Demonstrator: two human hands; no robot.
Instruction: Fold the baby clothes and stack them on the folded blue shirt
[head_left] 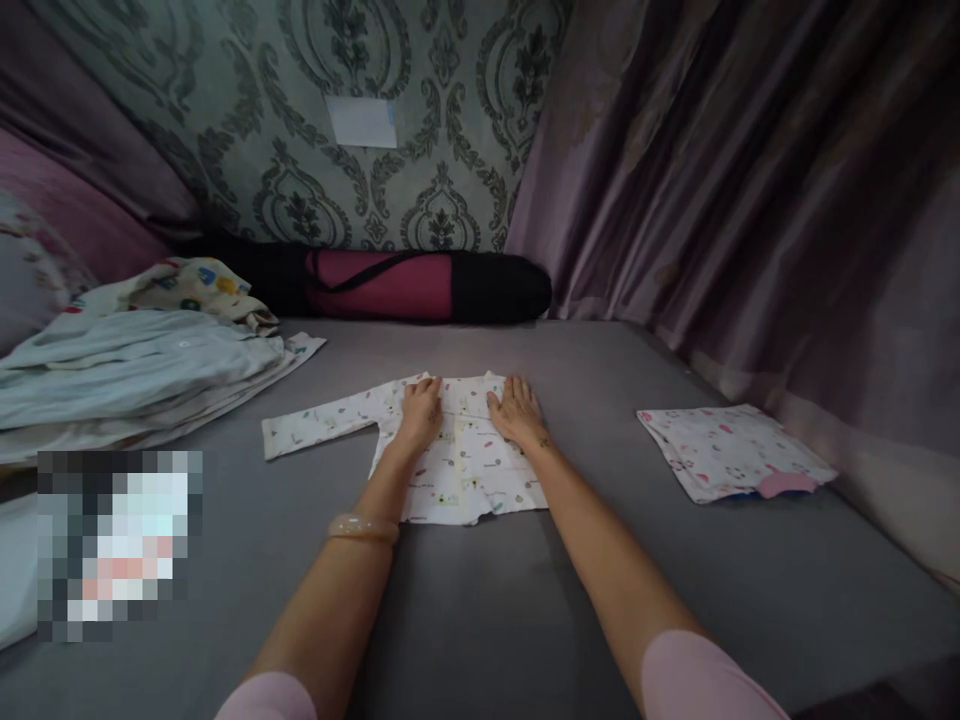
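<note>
A small white baby shirt [469,465] with a tiny colourful print lies spread on the grey sheet. Its one visible sleeve stretches out to the left, while the right-hand sleeve does not show as spread out. My left hand [422,412] rests on the shirt's upper left, near the shoulder, with its fingers lying on the cloth. On the upper right, my right hand [517,408] presses flat on the fabric, fingers stretched out. Neither hand grips the cloth visibly. A bangle [364,528] circles my left wrist.
On the right lies a folded white cloth [735,450] with pink print. A heap of pale clothes [165,350] is at the left, beside a blurred-out patch [127,550]. A black and maroon long bag [390,285] lies along the wall; purple curtains [720,200] hang on the right.
</note>
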